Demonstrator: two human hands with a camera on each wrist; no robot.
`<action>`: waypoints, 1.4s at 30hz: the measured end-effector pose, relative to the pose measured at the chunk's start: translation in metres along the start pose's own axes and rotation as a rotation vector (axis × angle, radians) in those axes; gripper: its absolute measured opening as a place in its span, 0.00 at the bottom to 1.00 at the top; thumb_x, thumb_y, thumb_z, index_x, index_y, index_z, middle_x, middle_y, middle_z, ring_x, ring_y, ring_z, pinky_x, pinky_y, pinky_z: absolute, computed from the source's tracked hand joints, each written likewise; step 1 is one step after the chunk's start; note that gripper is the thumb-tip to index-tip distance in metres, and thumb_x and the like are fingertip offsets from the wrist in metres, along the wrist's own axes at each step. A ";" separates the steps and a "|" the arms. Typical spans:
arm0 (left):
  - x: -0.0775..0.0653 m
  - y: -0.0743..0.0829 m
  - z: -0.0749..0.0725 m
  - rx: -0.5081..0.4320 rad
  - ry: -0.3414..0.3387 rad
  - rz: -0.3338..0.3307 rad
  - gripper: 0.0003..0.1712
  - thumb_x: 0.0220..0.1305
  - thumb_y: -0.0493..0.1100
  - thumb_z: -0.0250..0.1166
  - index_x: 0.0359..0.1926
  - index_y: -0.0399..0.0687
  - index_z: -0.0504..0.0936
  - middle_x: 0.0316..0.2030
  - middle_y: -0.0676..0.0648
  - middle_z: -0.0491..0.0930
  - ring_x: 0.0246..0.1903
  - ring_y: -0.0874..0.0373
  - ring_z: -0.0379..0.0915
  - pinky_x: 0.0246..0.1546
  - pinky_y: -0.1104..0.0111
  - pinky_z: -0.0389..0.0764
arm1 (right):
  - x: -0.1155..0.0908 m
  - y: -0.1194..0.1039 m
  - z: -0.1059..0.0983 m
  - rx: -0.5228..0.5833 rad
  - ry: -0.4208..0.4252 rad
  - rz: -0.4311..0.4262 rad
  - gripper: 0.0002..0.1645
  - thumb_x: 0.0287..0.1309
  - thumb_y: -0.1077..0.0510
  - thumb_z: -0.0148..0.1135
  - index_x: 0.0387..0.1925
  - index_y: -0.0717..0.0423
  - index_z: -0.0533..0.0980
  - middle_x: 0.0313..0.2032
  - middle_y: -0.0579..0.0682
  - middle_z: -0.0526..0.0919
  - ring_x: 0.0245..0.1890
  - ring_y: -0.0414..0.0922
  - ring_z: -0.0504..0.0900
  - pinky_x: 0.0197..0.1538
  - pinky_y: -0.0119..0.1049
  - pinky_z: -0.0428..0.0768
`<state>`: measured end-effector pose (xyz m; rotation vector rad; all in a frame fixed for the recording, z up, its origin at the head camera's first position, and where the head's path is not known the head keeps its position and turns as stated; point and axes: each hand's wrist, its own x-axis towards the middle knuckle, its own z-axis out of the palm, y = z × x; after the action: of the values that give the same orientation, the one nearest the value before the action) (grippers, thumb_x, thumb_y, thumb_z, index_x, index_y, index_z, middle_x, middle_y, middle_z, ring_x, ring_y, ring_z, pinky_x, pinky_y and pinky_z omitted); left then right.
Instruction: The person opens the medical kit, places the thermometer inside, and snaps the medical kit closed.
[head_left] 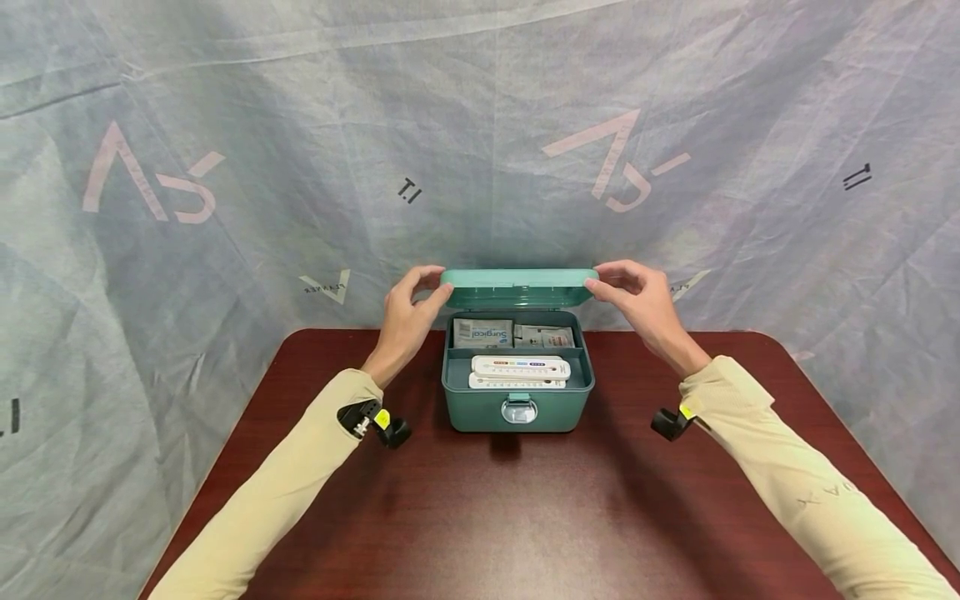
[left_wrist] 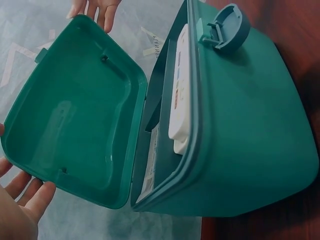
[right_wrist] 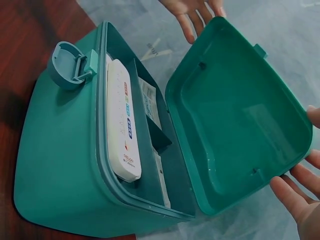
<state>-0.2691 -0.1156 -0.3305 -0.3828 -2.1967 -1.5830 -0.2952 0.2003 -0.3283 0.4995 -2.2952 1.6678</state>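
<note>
A green box (head_left: 480, 410) stands on the table with its hinged lid (head_left: 519, 277) raised. My left hand (head_left: 408, 313) grips the lid's left end, thumb in front and fingers behind. At the opposite end, my right hand (head_left: 647, 305) holds the lid in the same way. White thermometers (head_left: 521, 367) with printed scales lie stacked in the front compartment. Behind a divider sit a packet marked Surgical (head_left: 482, 332) and another flat packet (head_left: 543, 337). The front latch (right_wrist: 66, 65) hangs undone. Both wrist views show the lid's hollow inner side.
The dark red wooden table (head_left: 510, 517) extends in front of the box and to both sides. A grey printed sheet (head_left: 480, 150) hangs behind the table's back edge. Each sleeve carries a small black wrist camera (head_left: 393, 432).
</note>
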 end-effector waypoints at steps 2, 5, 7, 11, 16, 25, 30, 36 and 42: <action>0.001 -0.008 0.000 -0.001 0.003 0.002 0.18 0.65 0.41 0.61 0.54 0.40 0.77 0.49 0.37 0.76 0.50 0.49 0.73 0.48 0.58 0.76 | -0.004 -0.007 0.001 -0.005 -0.005 -0.002 0.22 0.58 0.57 0.66 0.50 0.66 0.77 0.42 0.55 0.80 0.41 0.47 0.79 0.44 0.30 0.76; 0.004 -0.024 0.001 -0.015 0.001 0.011 0.18 0.64 0.45 0.63 0.54 0.44 0.78 0.48 0.42 0.77 0.50 0.54 0.73 0.48 0.58 0.76 | -0.009 -0.015 0.002 -0.019 -0.009 -0.004 0.22 0.58 0.58 0.65 0.50 0.68 0.76 0.41 0.56 0.80 0.42 0.47 0.79 0.44 0.29 0.75; 0.004 -0.028 0.001 -0.021 -0.003 0.018 0.19 0.64 0.46 0.63 0.54 0.45 0.78 0.48 0.45 0.77 0.50 0.56 0.73 0.48 0.60 0.77 | -0.011 -0.017 0.002 -0.020 -0.010 -0.004 0.22 0.58 0.58 0.65 0.50 0.68 0.76 0.41 0.56 0.80 0.42 0.46 0.79 0.45 0.29 0.75; 0.001 -0.031 0.001 -0.037 -0.014 0.039 0.19 0.64 0.47 0.63 0.54 0.47 0.78 0.49 0.48 0.77 0.50 0.58 0.73 0.49 0.62 0.77 | -0.014 -0.017 0.003 -0.022 -0.007 -0.014 0.21 0.58 0.58 0.65 0.49 0.69 0.76 0.40 0.58 0.80 0.41 0.46 0.79 0.46 0.28 0.75; -0.002 -0.032 0.000 -0.062 -0.021 0.054 0.18 0.64 0.46 0.63 0.54 0.46 0.78 0.50 0.47 0.76 0.51 0.57 0.73 0.50 0.63 0.77 | -0.017 -0.016 0.002 -0.028 -0.019 -0.020 0.21 0.58 0.59 0.65 0.50 0.69 0.76 0.42 0.60 0.80 0.42 0.45 0.78 0.49 0.29 0.75; -0.013 -0.014 -0.002 -0.103 -0.047 0.051 0.18 0.64 0.37 0.62 0.54 0.37 0.76 0.53 0.36 0.73 0.53 0.46 0.71 0.52 0.59 0.76 | -0.021 -0.015 0.002 -0.038 -0.045 -0.017 0.23 0.57 0.60 0.66 0.52 0.69 0.75 0.46 0.63 0.78 0.45 0.43 0.78 0.51 0.30 0.75; -0.019 0.003 -0.003 -0.085 -0.054 0.043 0.18 0.63 0.35 0.61 0.54 0.34 0.75 0.53 0.35 0.73 0.54 0.45 0.71 0.52 0.63 0.76 | -0.022 -0.015 0.001 -0.028 -0.038 -0.015 0.22 0.56 0.61 0.66 0.52 0.68 0.76 0.47 0.62 0.77 0.45 0.43 0.78 0.50 0.28 0.76; -0.022 0.005 -0.004 -0.075 -0.054 0.041 0.18 0.63 0.35 0.62 0.53 0.34 0.76 0.53 0.34 0.73 0.54 0.45 0.71 0.52 0.62 0.76 | -0.024 -0.016 0.003 -0.020 -0.033 -0.010 0.22 0.55 0.62 0.68 0.51 0.68 0.76 0.48 0.62 0.78 0.46 0.45 0.79 0.49 0.28 0.77; -0.025 0.005 -0.004 -0.078 -0.060 0.039 0.18 0.63 0.35 0.62 0.53 0.34 0.76 0.52 0.34 0.73 0.54 0.44 0.71 0.52 0.59 0.76 | -0.028 -0.018 0.003 -0.033 -0.039 -0.001 0.23 0.53 0.62 0.69 0.51 0.68 0.76 0.48 0.64 0.79 0.47 0.50 0.78 0.49 0.26 0.77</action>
<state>-0.2440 -0.1179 -0.3372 -0.4988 -2.1630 -1.6598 -0.2624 0.1961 -0.3247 0.5300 -2.3455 1.6312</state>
